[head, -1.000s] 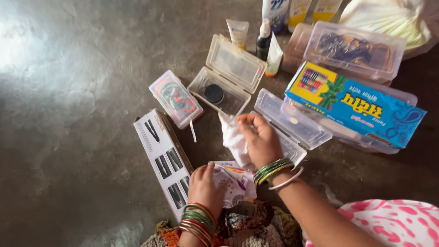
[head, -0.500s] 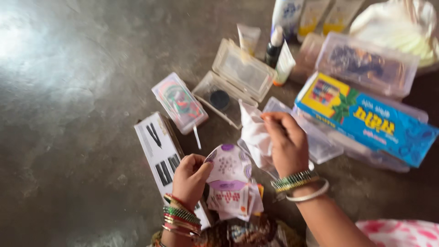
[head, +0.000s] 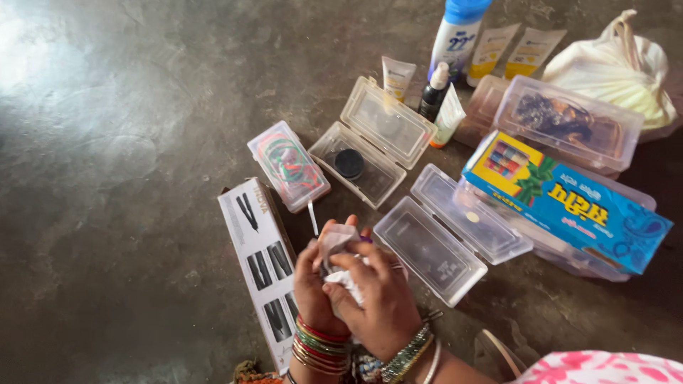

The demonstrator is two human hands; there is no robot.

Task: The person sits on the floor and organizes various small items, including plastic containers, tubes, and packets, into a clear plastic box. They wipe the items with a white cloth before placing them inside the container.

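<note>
The white cloth [head: 340, 249] now sits bunched between both hands at six o'clock, low over the floor [head: 128, 142]. The left hand [head: 316, 281] has dropped the paper packets it lifted half a second ago; its grip curls round the cloth from behind. The right hand [head: 377, 299], which held the cloth up alone a moment back, has come down and across, fingers closed over the bundle's front. Just at three o'clock of the hands lies the open clear case [head: 455, 235], uncovered now. At nine o'clock the long white box [head: 260, 263] touches the left wrist. At twelve o'clock sits a second open case with a black disc [head: 350, 163].
</note>
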